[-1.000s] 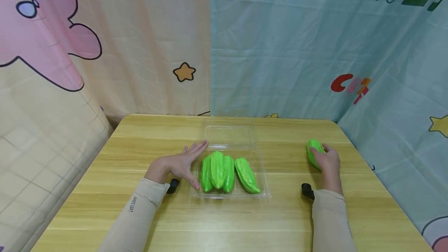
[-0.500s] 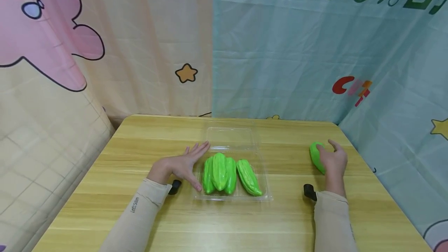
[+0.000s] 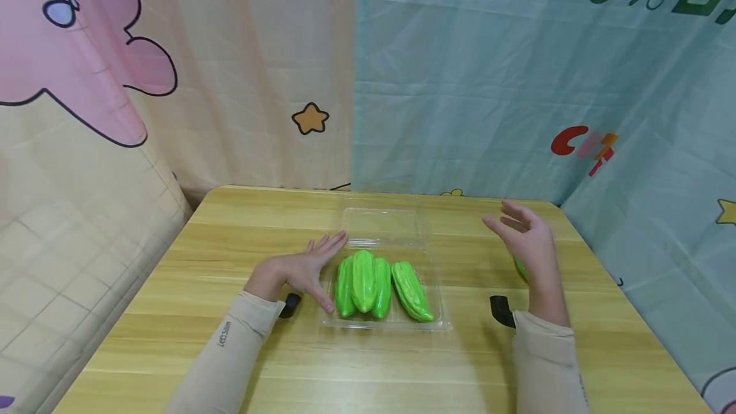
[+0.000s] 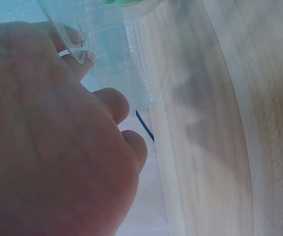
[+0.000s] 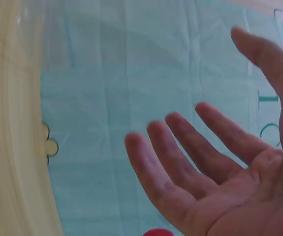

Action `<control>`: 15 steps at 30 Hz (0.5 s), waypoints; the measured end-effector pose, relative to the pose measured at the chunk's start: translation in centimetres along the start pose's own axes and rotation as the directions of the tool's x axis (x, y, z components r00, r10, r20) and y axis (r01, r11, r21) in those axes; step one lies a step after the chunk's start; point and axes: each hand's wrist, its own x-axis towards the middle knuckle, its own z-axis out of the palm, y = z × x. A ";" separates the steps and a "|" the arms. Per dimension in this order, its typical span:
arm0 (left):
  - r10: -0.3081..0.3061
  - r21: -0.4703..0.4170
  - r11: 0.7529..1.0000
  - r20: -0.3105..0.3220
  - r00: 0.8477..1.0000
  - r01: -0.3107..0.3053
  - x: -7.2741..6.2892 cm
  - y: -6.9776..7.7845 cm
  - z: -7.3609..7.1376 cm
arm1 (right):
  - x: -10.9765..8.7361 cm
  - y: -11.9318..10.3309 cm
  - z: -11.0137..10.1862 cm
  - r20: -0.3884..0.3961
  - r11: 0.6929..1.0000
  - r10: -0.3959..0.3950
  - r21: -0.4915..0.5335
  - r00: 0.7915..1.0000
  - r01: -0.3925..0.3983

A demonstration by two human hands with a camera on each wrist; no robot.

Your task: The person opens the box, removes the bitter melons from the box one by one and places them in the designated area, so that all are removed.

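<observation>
A clear plastic box [image 3: 434,292] lies with its lid [image 3: 379,225] folded back on the table. Inside it, several green ridged fruits, which look like star fruit [image 3: 363,281], sit side by side, one of them [image 3: 411,291] leaning apart to the right. My left hand [image 3: 301,272] rests with spread fingers along the box's left side, thumb by the front corner. In the left wrist view its fingers meet the clear rim [image 4: 77,54]. Raised at the right, my right hand [image 3: 526,238] holds nothing, its fingers spread. Behind it shows a sliver of another green fruit [image 3: 521,268].
The wooden table [image 3: 368,369] ends at a back edge against a printed curtain [image 3: 460,94]. A pale cloth [image 3: 86,241] hangs along the left side. Black wrist mounts [image 3: 502,310] stick out inward from both sleeves.
My right hand has let go of the green fruit at the right, then lifted and moved back to the left over it. The left hand stays at the box.
</observation>
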 end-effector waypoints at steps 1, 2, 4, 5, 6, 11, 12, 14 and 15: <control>0.000 0.000 1.000 0.002 1.000 0.000 0.0 0.0 0.0 | -0.1 -0.3 0.3 0.063 1.000 -0.028 0.001 0.998 0.028; -0.003 0.001 1.000 0.004 1.000 0.003 0.0 0.1 0.0 | -0.2 -0.5 0.7 0.124 0.998 -0.056 0.009 0.991 0.056; -0.008 -0.003 1.000 0.001 1.000 0.008 0.0 0.0 0.0 | -0.4 -1.0 1.5 0.239 0.994 -0.108 0.027 0.965 0.104; -0.012 -0.008 1.000 0.000 1.000 0.012 -0.1 0.0 0.0 | -0.5 -1.2 1.9 0.287 0.992 -0.129 0.041 0.949 0.123; -0.014 -0.013 1.000 0.000 1.000 0.014 -0.1 0.0 -0.1 | -0.5 -1.4 2.3 0.327 0.989 -0.146 0.055 0.934 0.136; -0.019 -0.020 1.000 -0.001 1.000 0.019 -0.1 0.0 -0.1 | -1.1 -2.3 3.7 0.455 0.984 -0.175 0.099 0.873 0.146; -0.019 -0.017 1.000 -0.001 1.000 0.019 0.0 0.0 -0.1 | -1.2 -2.5 3.9 0.472 0.986 -0.168 0.098 0.865 0.138; -0.021 -0.012 1.000 0.002 1.000 0.021 0.0 0.0 -0.1 | -1.4 -2.7 4.4 0.505 0.988 -0.155 0.103 0.849 0.119; -0.024 -0.007 1.000 0.005 1.000 0.024 0.1 0.1 -0.1 | -1.5 -2.7 4.7 0.524 0.989 -0.144 0.103 0.839 0.106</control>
